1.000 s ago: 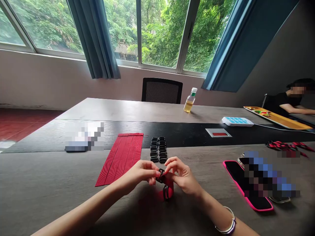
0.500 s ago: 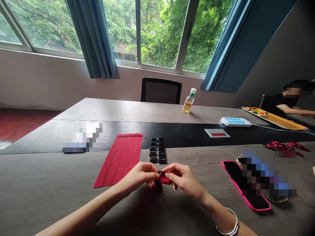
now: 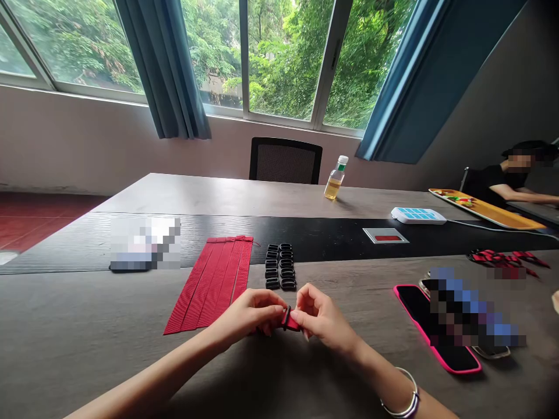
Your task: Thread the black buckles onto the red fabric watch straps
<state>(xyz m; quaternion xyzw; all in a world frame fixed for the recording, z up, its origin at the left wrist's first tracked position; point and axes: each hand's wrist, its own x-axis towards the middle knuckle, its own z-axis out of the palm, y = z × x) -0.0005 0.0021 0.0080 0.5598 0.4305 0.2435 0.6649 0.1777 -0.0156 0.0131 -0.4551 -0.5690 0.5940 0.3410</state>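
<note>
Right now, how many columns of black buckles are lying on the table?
2: the left column lies beside the red straps, the right column close to its right. One separate buckle is on a strap held by the left hand and right hand, which may hide others.

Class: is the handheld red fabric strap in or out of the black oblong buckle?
Apparently in: the red fabric strap shows on both sides of the black oblong buckle; the rest is hidden.
</note>
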